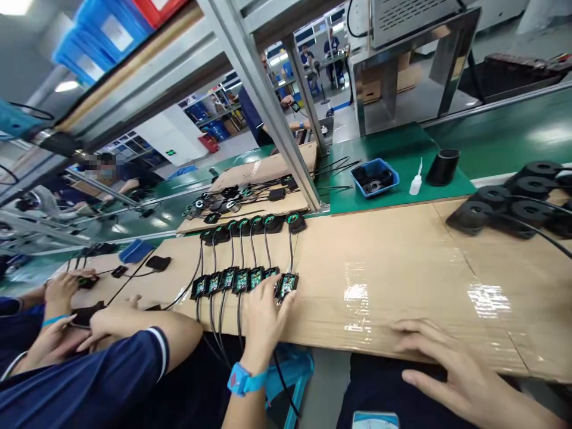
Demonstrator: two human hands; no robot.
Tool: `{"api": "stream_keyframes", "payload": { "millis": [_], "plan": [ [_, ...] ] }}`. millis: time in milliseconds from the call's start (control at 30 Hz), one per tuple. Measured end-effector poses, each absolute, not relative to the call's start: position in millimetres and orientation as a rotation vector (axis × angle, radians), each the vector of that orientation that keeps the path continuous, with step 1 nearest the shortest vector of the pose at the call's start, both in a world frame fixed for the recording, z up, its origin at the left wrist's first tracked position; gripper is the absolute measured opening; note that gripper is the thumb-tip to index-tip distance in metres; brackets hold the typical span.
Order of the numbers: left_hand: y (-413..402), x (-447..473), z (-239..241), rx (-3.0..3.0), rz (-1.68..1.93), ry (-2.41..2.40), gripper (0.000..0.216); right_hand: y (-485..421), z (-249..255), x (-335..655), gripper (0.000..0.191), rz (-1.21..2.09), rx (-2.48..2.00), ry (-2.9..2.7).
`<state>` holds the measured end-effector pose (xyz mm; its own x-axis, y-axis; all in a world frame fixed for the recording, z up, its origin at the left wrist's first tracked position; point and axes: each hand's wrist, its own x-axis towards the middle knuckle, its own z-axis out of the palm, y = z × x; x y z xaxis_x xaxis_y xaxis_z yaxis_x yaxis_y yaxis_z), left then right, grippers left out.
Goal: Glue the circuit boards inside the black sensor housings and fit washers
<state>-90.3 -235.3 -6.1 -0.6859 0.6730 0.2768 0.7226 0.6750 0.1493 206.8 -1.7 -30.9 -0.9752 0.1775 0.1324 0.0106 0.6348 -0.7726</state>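
Observation:
My left hand (263, 322), with a blue wrist strap, reaches to the right end of a row of small open black boxes with green circuit boards inside. Its thumb and fingers close around the lower part of the rightmost circuit-board box (288, 285); part of that box is hidden behind them. A grey cable (291, 253) runs from this box up to a round black part (295, 223) with green inside. Over the front edge of the cardboard, my right hand (447, 360) is open, fingers apart, holding nothing.
Cardboard (379, 262) covers the bench. Beyond it are a blue bin (374, 177) of black parts, a white dropper bottle (416, 183) and a black cup (443, 167). Black cone-shaped parts (513, 199) stand at right. A co-worker's arm (147, 333) is close at left. A metal post (268, 101) rises behind.

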Motion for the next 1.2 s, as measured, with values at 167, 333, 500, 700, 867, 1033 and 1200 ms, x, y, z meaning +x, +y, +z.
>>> {"api": "stream_keyframes", "payload": {
  "millis": [167,333,500,700,867,1033,1200],
  "plan": [
    [-253,-124,-25,-1.069,-0.227,-2.78,0.099,-41,-20,172,0.035,2.18,-0.091,-2.47],
    [-234,-140,-28,-1.15,-0.145,-2.814,0.099,-90,-55,134,0.055,2.783,-0.208,-2.311],
    [-227,-146,-21,-1.275,-0.126,-2.834,0.093,-149,-77,81,0.089,2.984,-0.398,-2.098],
    [-230,-152,-14,-1.347,-0.215,-2.862,0.094,-205,-62,21,0.057,3.045,-0.551,-1.673],
    [-211,-219,2,-1.348,-0.395,-2.829,0.064,-212,-51,9,0.019,3.102,-0.689,-1.567],
    [-158,-300,22,-1.297,-0.481,-2.791,0.047,-184,-42,31,0.013,2.959,-0.614,-1.676],
    [-132,-327,23,-1.411,-0.556,-2.816,0.04,-135,-29,66,0.017,2.623,-0.427,-1.947]
  ]
}}
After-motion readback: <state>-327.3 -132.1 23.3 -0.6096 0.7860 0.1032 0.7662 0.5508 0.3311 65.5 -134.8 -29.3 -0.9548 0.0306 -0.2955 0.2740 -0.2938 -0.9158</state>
